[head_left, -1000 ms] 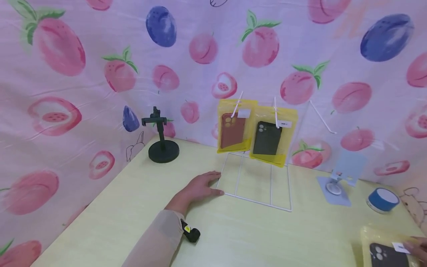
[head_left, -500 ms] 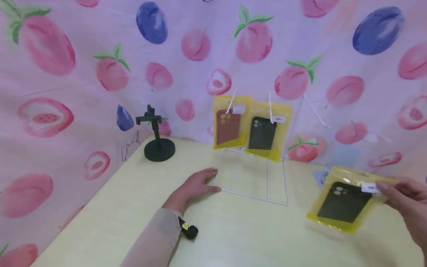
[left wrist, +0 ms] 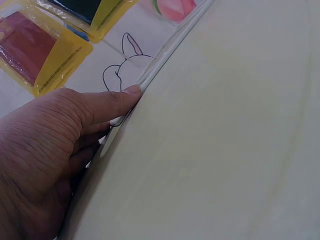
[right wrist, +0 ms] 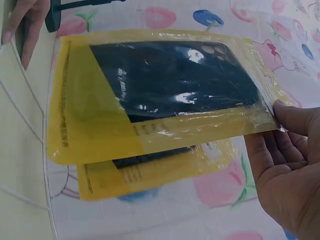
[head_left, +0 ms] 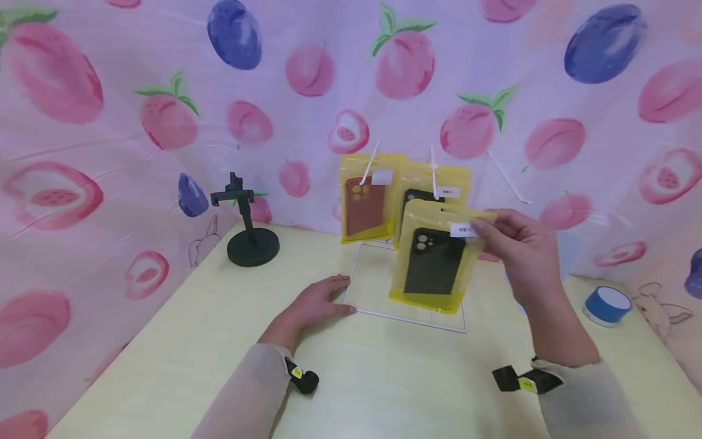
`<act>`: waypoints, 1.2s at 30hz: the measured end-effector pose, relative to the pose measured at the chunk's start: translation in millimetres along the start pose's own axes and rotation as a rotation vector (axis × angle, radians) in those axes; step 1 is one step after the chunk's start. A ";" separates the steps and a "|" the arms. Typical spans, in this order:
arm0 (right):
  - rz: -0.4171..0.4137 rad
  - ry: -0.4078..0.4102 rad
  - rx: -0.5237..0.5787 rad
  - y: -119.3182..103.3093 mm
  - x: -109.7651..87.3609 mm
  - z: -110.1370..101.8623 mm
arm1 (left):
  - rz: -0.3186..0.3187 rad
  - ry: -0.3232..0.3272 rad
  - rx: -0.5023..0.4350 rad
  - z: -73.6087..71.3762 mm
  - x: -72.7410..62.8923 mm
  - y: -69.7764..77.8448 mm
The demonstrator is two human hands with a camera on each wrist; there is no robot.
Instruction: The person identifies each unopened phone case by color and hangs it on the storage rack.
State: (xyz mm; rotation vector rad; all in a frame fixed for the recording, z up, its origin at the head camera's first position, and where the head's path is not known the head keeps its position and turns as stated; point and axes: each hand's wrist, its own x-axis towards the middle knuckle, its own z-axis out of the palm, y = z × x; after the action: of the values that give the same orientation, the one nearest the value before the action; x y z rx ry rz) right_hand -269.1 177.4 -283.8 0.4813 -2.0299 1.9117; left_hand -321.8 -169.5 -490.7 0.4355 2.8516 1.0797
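Note:
My right hand point(head_left: 523, 253) pinches the upper right corner of a clear-and-yellow bag with a black phone case point(head_left: 433, 262) in it, near the white label. In the head view this bag overlaps a second bagged black phone case point(head_left: 459, 177), which hangs on the middle hook of a white wire rack point(head_left: 406, 319). A bagged reddish-brown phone case point(head_left: 366, 207) hangs from the left hook. On the rack's base at its left front corner rests my left hand point(head_left: 315, 302), fingers relaxed and thumb tip point(left wrist: 132, 90) on the wire.
The rack's right hook point(head_left: 510, 178) carries no bag. A black phone stand point(head_left: 253, 247) is at the back left. To the right are a blue-and-white round container point(head_left: 607, 306) and a light blue stand point(head_left: 572, 250), mostly hidden behind my right hand. Fruit-patterned cloth point(head_left: 307, 36) backs the table.
My right hand has carried the bagged black phone case from the lower right edge up and leftward, in front of the hanging bags. My left hand has stayed at the rack's corner.

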 end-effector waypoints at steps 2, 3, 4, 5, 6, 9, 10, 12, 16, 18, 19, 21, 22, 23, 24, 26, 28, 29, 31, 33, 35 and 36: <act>-0.006 -0.009 0.045 0.6 5.1 12.0 | -0.003 0.002 0.001 0.0 -0.9 -0.4; -0.006 -0.006 0.059 0.6 6.9 16.2 | -0.004 0.003 -0.001 0.0 -1.4 0.0; -0.006 -0.002 0.077 0.3 8.4 19.3 | -0.002 0.006 -0.006 0.1 -1.3 0.3; -0.008 0.005 0.090 -0.1 9.8 21.6 | -0.003 0.005 -0.010 0.2 -1.2 1.0; -0.009 0.013 0.096 -0.5 11.0 23.1 | -0.002 0.006 -0.012 0.4 -0.9 1.7; -0.011 0.027 0.099 -1.3 13.8 25.9 | -0.003 0.009 -0.017 0.6 -0.6 1.3; -0.009 0.028 0.100 -1.3 14.3 26.1 | -0.004 0.008 -0.017 0.8 -0.3 0.8; 0.000 0.032 0.088 -0.9 14.7 25.4 | -0.007 0.008 -0.015 1.6 -0.2 -0.1; 0.014 0.037 0.052 0.5 15.7 23.5 | -0.015 0.004 -0.019 3.2 1.1 -2.8; 0.012 0.039 0.016 1.0 17.1 23.3 | -0.018 0.006 -0.027 3.7 1.7 -3.7; 0.010 0.042 -0.008 1.5 18.1 23.5 | -0.020 0.005 -0.026 3.7 1.9 -3.9; 0.007 0.046 -0.058 2.6 20.2 24.4 | -0.013 0.008 -0.028 3.5 1.7 -4.1; 0.006 0.047 -0.085 3.4 21.8 25.1 | -0.010 0.010 -0.031 3.1 1.6 -3.7; 0.004 0.048 -0.112 4.0 23.5 25.8 | -0.008 0.010 -0.032 2.8 1.3 -3.2; 0.003 0.050 -0.136 5.1 25.7 26.7 | -0.004 0.008 -0.031 2.3 1.0 -2.6; 0.001 0.049 -0.171 7.9 31.0 28.9 | 0.001 0.006 -0.038 1.5 0.3 -1.5; 0.002 0.046 -0.199 11.0 37.5 31.1 | -0.001 0.005 -0.043 1.0 -0.2 -0.6; 0.007 0.047 -0.207 12.7 40.8 31.9 | 0.001 0.005 -0.042 0.8 -0.2 -0.4; 0.022 0.051 -0.223 16.0 47.1 33.2 | 0.001 0.006 -0.042 0.3 -0.4 0.2; 0.037 0.057 -0.233 19.0 52.7 33.8 | 0.002 0.007 -0.036 0.0 -0.7 0.7; 0.053 0.062 -0.222 22.1 57.3 34.0 | 0.005 0.005 -0.029 0.1 -1.3 0.8; 0.059 0.063 -0.219 23.6 59.1 34.1 | 0.002 0.002 -0.027 0.2 -1.7 1.0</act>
State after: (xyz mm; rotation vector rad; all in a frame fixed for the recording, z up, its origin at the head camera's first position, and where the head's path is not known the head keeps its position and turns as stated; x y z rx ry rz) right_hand -332.5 142.8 -280.7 0.3058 -2.2005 1.6866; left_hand -319.8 -169.1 -490.3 0.4353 2.8355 1.1174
